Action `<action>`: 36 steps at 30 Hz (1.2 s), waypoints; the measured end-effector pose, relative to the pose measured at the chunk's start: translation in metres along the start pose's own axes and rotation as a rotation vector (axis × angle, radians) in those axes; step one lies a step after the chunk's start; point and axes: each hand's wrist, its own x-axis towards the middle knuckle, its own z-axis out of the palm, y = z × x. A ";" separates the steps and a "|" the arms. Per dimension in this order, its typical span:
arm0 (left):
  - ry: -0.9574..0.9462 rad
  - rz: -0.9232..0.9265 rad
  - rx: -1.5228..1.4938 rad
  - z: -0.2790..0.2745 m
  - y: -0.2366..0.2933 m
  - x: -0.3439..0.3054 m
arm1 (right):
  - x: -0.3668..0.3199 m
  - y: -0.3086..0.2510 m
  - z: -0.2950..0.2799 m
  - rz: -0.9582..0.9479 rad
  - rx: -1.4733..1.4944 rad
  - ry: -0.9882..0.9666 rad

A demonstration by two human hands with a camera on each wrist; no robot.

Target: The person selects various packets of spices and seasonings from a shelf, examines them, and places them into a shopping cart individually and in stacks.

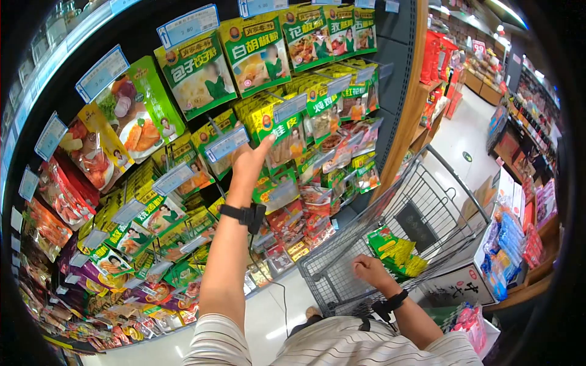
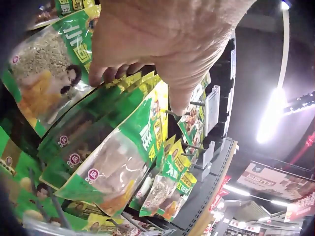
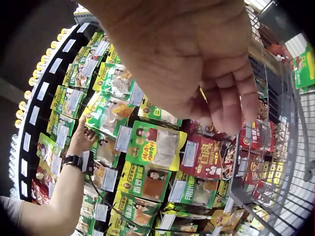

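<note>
My left hand [image 1: 249, 163] reaches into the hanging rack at a row of green-and-yellow seasoning packets with brown bark-like contents, front packet [image 2: 125, 162]. In the left wrist view its thumb [image 2: 179, 96] stands apart from the fingers [image 2: 106, 73], with the packets' upper edges below and between them. Beside the fingers hangs another green packet [image 2: 51, 69] with pale, grainy contents. My right hand [image 1: 369, 271] hovers over the shopping cart [image 1: 332, 274] with loosely curled fingers and nothing in them. Several green-and-yellow packets [image 1: 397, 253] lie in the cart beside this hand.
Clear price-tag holders [image 1: 227, 144] on metal hooks jut out among the packets. A dark perforated panel [image 1: 394, 79] with a wooden edge ends the rack at right. Beyond the cart stand a white box [image 1: 458, 287] and blue-wrapped goods [image 1: 506, 244]. A thin cable [image 1: 284, 299] hangs below the left arm.
</note>
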 end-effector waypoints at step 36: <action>-0.102 -0.039 -0.633 0.012 0.019 0.016 | 0.003 0.017 -0.019 0.112 -0.002 0.005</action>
